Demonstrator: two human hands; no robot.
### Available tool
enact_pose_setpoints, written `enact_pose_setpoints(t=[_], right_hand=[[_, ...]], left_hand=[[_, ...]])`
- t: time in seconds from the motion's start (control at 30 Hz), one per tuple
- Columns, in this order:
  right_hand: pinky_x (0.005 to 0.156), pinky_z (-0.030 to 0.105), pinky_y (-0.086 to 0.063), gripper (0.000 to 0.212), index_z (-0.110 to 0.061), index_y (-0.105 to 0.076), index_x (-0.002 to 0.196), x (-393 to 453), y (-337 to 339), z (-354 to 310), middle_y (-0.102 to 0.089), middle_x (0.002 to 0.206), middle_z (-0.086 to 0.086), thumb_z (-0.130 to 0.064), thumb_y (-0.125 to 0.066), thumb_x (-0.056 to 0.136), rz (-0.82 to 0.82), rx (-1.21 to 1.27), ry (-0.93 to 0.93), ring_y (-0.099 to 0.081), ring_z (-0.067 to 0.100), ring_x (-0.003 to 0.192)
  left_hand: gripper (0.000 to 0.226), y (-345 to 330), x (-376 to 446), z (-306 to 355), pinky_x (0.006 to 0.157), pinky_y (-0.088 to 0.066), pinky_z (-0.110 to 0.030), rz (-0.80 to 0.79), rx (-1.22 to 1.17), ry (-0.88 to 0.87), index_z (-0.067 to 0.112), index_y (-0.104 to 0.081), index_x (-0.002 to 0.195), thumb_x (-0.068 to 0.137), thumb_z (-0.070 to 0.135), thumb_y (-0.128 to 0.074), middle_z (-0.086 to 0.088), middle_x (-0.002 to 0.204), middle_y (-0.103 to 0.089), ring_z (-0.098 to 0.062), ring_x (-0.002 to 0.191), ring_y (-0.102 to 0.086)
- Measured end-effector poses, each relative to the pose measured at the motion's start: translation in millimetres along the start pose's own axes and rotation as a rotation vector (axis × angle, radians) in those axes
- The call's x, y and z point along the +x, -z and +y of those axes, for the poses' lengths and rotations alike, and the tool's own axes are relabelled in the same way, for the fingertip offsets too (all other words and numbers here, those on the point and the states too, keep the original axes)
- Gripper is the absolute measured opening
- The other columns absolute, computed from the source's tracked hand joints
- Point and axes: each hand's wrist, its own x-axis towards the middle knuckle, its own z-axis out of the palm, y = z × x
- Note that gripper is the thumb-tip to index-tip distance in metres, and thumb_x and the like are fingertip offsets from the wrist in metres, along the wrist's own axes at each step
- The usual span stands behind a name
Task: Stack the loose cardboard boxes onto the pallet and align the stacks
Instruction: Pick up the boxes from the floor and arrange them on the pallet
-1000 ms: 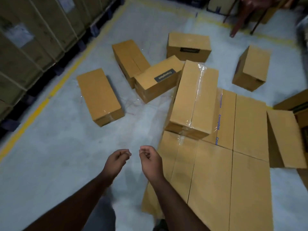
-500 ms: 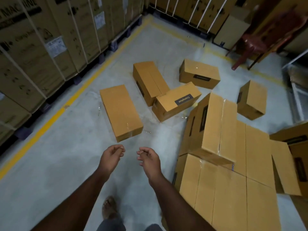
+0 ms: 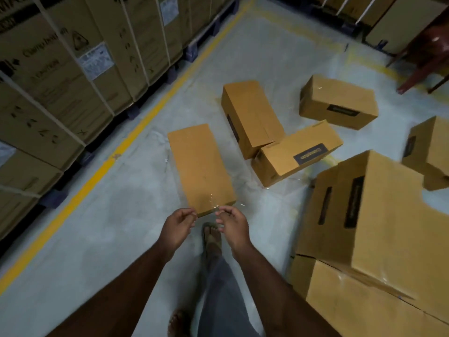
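The head view looks down at a grey floor (image 3: pixel 102 227) where both arms reach forward; the left hand (image 3: pixel 178 226) and right hand (image 3: pixel 233 227) hang side by side, each loosely curled with fingers bent inward, gripping nothing, just short of the near end of a flat box (image 3: pixel 200 166); a sandalled foot (image 3: pixel 212 239) shows between the wrists. Beyond that box lies a second box (image 3: pixel 252 115), and a labelled box (image 3: pixel 296 153) rests against its right end; a fourth box (image 3: pixel 339 100) sits farther back, apart from them; a fifth (image 3: pixel 430 149) lies at the right edge. At the right a stack (image 3: pixel 364 300) carries a tilted box (image 3: pixel 379 215) on top; the pallet beneath cannot be made out. Strapped cartons (image 3: pixel 60 69) line the left behind a yellow line (image 3: pixel 102 166); a red chair (image 3: pixel 430 57) stands top right.
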Motion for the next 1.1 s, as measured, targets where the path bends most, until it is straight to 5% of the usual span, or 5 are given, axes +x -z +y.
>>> enact_pose_setpoints(t=[0.27, 0.4, 0.53, 0.73, 1.1], right_hand=[[0.101, 0.051, -0.055, 0.017, -0.024, -0.067, 0.110, 285, -58, 70, -0.072, 0.118, 0.009, -0.012, -0.065, 0.099, -0.010, -0.090, -0.109, -0.068, 0.032, 0.112], [0.104, 0.031, -0.049, 0.054, -0.023, -0.049, 0.146, 389, -63, 114, -0.058, 0.139, -0.004, -0.020, -0.071, 0.097, 0.008, -0.310, 0.012, -0.054, 0.019, 0.128], [0.117, 0.056, -0.035, 0.091, -0.007, -0.036, 0.155, 450, -41, 146, -0.045, 0.155, 0.015, -0.039, -0.082, 0.084, 0.108, -0.663, -0.078, -0.042, 0.036, 0.145], [0.107, 0.057, -0.047, 0.093, -0.021, -0.056, 0.142, 452, -10, 125, -0.065, 0.135, 0.003, -0.074, -0.078, 0.068, -0.022, -0.701, -0.144, -0.062, 0.030, 0.124], [0.092, 0.031, -0.054, 0.058, -0.067, -0.045, 0.141, 149, 6, 42, -0.062, 0.139, -0.020, -0.049, -0.063, 0.089, -0.263, -0.178, -0.051, -0.063, 0.010, 0.120]], left_hand=[[0.044, -49, 264, -56, 0.106, -0.049, -0.038, 0.063, 0.168, 0.198, 0.017, -0.059, 0.139, 0.098, 0.029, -0.070, -0.007, 0.142, -0.061, -0.026, 0.127, -0.059], [0.104, -57, 369, -92, 0.117, -0.034, -0.038, -0.021, 0.259, 0.290, 0.026, -0.012, 0.165, 0.088, 0.048, -0.078, -0.001, 0.170, -0.020, -0.025, 0.153, -0.029], [0.143, -58, 423, -123, 0.122, -0.030, -0.051, 0.026, 0.135, 0.587, 0.023, 0.014, 0.163, 0.070, 0.054, -0.091, -0.007, 0.173, -0.003, -0.034, 0.157, -0.020], [0.080, -43, 417, -147, 0.086, -0.058, -0.036, 0.026, -0.065, 0.469, 0.019, -0.063, 0.136, 0.067, 0.049, -0.092, -0.002, 0.129, -0.071, -0.021, 0.110, -0.068], [0.044, 83, 148, -91, 0.084, -0.061, -0.041, 0.113, -0.348, 0.142, 0.033, -0.071, 0.126, 0.085, 0.045, -0.081, 0.005, 0.119, -0.077, -0.023, 0.106, -0.075]])
